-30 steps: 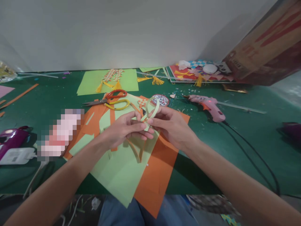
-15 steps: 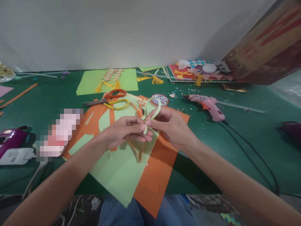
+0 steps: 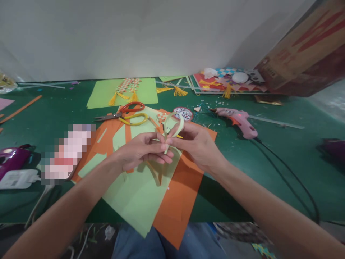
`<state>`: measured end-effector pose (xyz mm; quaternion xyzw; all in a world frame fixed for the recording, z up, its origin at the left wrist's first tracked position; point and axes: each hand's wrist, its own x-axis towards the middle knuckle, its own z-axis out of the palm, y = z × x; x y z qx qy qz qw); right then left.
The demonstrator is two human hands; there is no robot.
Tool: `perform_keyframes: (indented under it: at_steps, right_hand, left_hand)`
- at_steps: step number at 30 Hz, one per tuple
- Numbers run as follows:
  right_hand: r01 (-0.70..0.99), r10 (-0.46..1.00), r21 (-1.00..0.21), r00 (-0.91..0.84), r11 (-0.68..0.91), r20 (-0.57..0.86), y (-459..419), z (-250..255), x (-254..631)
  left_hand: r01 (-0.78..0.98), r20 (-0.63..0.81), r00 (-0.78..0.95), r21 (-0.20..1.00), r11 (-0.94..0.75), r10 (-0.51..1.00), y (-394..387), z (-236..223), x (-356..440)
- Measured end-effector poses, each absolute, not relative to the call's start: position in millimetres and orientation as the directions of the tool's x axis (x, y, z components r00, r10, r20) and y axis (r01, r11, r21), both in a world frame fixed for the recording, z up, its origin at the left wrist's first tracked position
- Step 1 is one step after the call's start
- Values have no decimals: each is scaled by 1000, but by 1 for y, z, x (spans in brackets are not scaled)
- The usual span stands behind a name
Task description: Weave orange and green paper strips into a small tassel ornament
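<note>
Light green paper strips (image 3: 180, 124), bent into loops, stand up between my two hands above the stacked paper. My left hand (image 3: 147, 148) pinches them from the left, its thumb against the fingers. From the other side my right hand (image 3: 192, 144) grips the same strips between thumb and forefinger, close to the left fingertips. An orange paper strip (image 3: 159, 176) hangs folded to a point below the hands; where it joins the green strips is hidden by the fingers. Under the hands lie light green sheets (image 3: 134, 201) and orange sheets (image 3: 185, 194).
Scissors (image 3: 118, 116) with red and yellow handles lie behind my left hand. A pink glue gun (image 3: 239, 120) rests at the right, its cord trailing forward. Woven paper with yellow tassels (image 3: 128, 86), a round dish (image 3: 183, 113) and a blurred-out phone (image 3: 68, 153) are also there.
Both hands stay nearly in place with the green strips. The loops have shifted very slightly left, and the fingers have barely moved.
</note>
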<state>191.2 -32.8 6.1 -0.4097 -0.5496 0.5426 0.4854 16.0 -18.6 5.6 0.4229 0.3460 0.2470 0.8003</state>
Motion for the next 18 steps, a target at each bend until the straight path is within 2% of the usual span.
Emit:
perform_keyframes:
  at_steps: [18]
  right_hand:
    - [-160, 978, -986, -198, 38, 70, -31, 2, 193]
  left_hand:
    - [-133, -313, 657, 848, 514, 686, -18, 3, 14]
